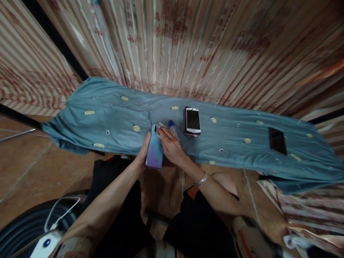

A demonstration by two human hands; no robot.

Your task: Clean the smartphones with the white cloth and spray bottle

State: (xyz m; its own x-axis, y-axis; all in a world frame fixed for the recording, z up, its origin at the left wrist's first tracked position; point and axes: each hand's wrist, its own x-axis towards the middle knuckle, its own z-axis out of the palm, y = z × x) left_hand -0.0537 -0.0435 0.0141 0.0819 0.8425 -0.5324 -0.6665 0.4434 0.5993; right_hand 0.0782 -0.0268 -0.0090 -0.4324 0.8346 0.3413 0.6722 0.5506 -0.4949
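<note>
A blue-purple phone is held upright and slightly tilted at the near edge of the cloth-covered table, its back facing me. My left hand grips its left side. My right hand is closed on a crumpled whitish cloth or tissue, pressed against the phone's upper right side by the camera corner. Just beyond my right fingers lies a clear bottle with a blue cap, partly hidden by the hand. Right of it is a stack of phones, a white-framed one on top.
The table wears a teal cloth with yellow prints. A dark phone lies at its right. Striped curtains hang behind. At lower left are a black coiled hose and a white device with a cable.
</note>
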